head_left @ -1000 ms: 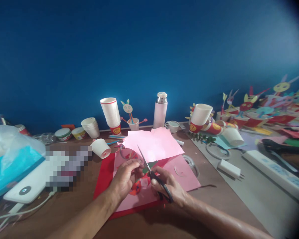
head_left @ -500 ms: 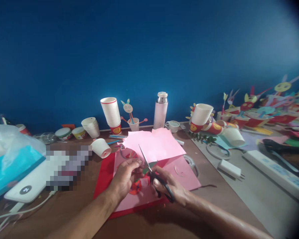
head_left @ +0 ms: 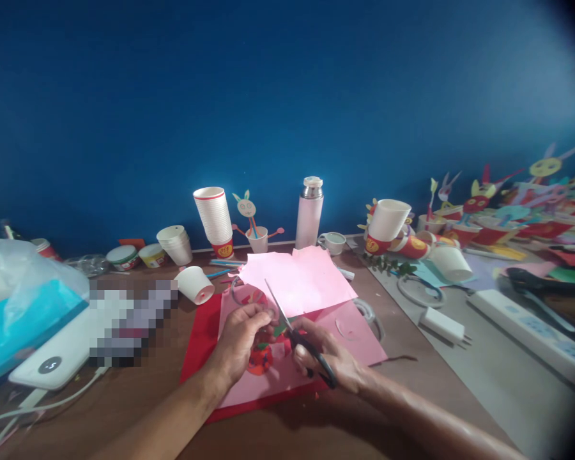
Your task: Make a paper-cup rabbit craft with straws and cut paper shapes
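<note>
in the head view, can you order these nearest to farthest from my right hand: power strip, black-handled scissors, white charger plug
1. Black-handled scissors: gripped in the right hand itself.
2. White charger plug: out to the right of that hand.
3. Power strip: farther right, beyond the charger plug.
</note>
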`<move>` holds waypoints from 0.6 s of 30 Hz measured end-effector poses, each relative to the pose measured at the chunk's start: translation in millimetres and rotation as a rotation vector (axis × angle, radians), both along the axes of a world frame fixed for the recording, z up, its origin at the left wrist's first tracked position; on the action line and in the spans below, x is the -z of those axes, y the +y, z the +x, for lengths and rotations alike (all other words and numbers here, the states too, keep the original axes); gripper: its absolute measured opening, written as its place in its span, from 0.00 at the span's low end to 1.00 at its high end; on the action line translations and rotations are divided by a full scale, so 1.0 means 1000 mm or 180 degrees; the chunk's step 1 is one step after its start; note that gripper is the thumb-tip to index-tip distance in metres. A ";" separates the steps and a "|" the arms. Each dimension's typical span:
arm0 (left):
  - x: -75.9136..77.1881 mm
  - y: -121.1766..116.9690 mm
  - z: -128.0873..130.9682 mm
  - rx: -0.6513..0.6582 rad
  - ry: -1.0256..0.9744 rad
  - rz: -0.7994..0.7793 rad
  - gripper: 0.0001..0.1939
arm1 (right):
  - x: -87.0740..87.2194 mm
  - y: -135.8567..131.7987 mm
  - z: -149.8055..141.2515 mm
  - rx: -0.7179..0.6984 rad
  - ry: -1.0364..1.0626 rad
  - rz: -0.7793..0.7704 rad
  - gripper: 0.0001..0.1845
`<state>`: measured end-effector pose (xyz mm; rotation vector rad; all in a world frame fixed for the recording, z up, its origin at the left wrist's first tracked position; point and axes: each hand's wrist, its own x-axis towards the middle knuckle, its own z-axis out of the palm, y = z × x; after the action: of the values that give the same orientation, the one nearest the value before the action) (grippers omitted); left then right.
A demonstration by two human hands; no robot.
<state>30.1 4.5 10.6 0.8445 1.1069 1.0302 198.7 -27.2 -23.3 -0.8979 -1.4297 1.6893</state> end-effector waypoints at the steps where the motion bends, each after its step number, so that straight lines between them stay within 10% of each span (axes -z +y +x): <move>1: 0.001 0.001 0.000 0.0012 0.0032 0.0053 0.03 | -0.001 0.000 0.000 -0.0006 -0.0022 0.0035 0.21; 18: 0.009 0.006 -0.008 0.0283 0.0140 0.0257 0.04 | -0.010 0.002 -0.002 0.0088 -0.0144 -0.0168 0.25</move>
<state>22.0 10.5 1.7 0.9766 1.0609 0.9914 196.3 -24.7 -13.3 -0.9860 -1.4018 1.7030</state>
